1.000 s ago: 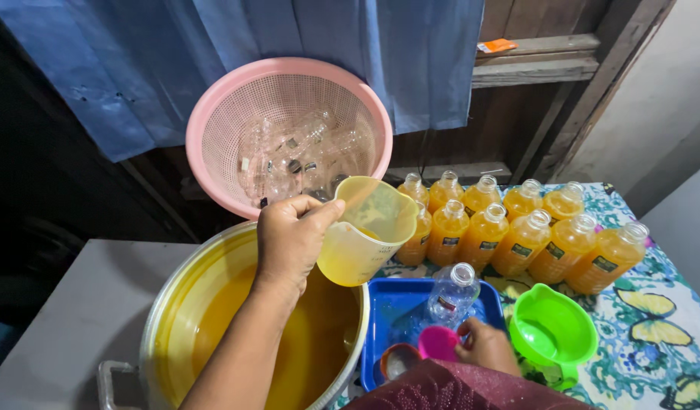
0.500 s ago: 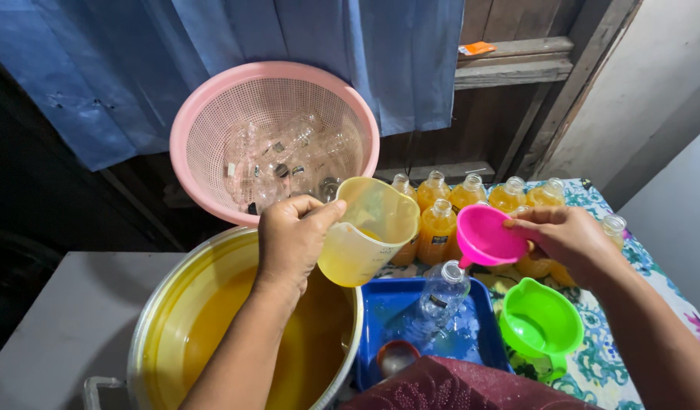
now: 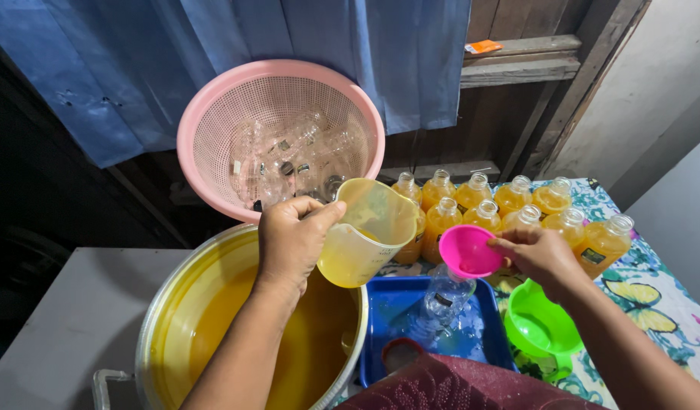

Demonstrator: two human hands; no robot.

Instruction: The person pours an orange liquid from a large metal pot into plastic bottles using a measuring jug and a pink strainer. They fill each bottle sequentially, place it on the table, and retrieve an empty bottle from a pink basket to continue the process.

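Observation:
My left hand (image 3: 291,241) grips the handle of a clear plastic jug (image 3: 365,231) with orange-yellow liquid in its bottom, held above the edge of a large metal pot (image 3: 160,334) of the same liquid. My right hand (image 3: 542,257) holds a pink funnel (image 3: 468,252) by its rim, just right of the jug. Below the funnel an empty clear bottle (image 3: 445,296) stands tilted in a blue tray (image 3: 392,319).
Several open bottles of orange liquid (image 3: 509,209) stand on a flowered tablecloth (image 3: 654,288) behind the tray. A green funnel (image 3: 543,326) lies to the right. A pink basket (image 3: 206,129) of empty bottles leans at the back, under a blue curtain (image 3: 213,53).
My right hand lifted the pink funnel out of the blue tray, raised it to the right, then brought it left toward the jug. The jug has stayed in place.

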